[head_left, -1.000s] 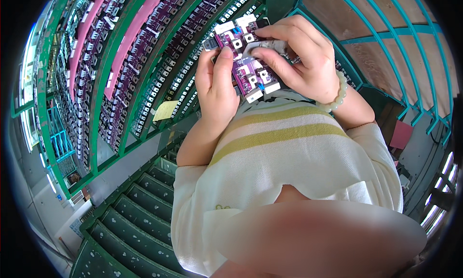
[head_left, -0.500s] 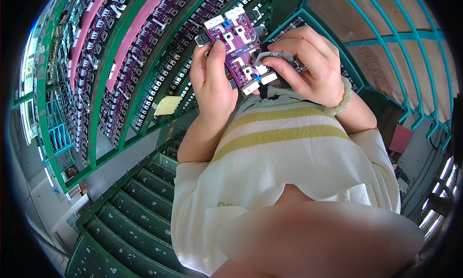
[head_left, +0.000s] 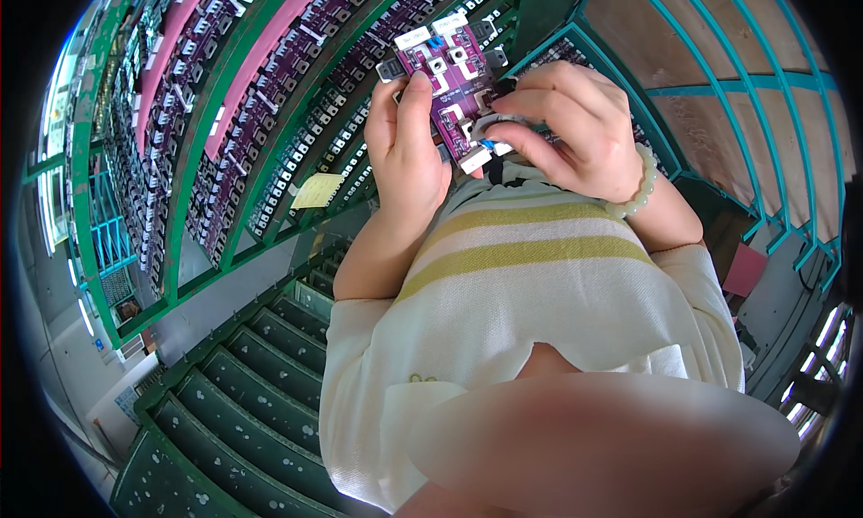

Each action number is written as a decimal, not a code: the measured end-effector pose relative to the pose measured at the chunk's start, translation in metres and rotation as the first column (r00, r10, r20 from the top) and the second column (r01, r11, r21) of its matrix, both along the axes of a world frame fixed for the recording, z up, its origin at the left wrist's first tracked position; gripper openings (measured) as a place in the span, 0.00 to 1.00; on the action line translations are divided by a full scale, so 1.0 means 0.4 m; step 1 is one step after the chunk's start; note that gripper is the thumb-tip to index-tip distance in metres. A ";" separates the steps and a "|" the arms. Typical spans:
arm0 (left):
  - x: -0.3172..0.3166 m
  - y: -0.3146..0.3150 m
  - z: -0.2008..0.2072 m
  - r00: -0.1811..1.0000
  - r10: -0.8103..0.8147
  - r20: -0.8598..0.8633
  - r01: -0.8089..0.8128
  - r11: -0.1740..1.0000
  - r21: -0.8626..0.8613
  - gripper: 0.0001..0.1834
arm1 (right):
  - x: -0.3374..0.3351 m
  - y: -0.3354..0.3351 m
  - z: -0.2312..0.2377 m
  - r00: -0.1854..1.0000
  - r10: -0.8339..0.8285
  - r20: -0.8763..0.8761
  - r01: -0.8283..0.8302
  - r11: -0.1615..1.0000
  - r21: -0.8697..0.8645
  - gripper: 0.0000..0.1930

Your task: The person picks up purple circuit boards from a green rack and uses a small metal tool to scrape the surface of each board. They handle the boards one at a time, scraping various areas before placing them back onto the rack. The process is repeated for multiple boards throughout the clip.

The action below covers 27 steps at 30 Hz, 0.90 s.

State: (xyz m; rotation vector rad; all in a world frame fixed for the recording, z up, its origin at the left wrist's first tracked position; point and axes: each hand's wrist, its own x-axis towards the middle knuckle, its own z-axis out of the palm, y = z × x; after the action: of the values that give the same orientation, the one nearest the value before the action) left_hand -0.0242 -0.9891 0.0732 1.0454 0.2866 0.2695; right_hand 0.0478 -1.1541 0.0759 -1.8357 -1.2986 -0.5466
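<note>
A purple circuit board with white connector blocks and metal terminals is tilted up before my chest. My left hand grips its left edge, thumb on top and fingers behind. At the board's lower right, my right hand is closed in a pinch on a thin grey piece. The fingers hide most of that piece, and I cannot make out its kind. It lies against the board, close to a small blue part beside the lower white block.
Green racks packed with similar purple boards and pink strips stand at the left. A yellow note hangs on one. Below are dark green slotted trays; at the right, a teal-barred frame with brown panels.
The board and my left hand have shifted slightly right. My right fingers have curled in closer over the board's lower right, covering more of the grey piece.
</note>
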 end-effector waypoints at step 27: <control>0.043 0.006 -0.018 0.834 -0.508 0.216 0.377 0.810 0.449 0.26 | -0.011 -0.028 -0.110 0.717 0.185 -0.672 0.217 0.857 0.467 0.16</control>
State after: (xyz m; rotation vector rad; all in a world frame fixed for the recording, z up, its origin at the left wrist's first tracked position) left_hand -0.0070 -0.9869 0.0661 1.4067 -0.3392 0.0616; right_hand 0.0433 -1.1653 0.0321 -1.3656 -0.5263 -0.1310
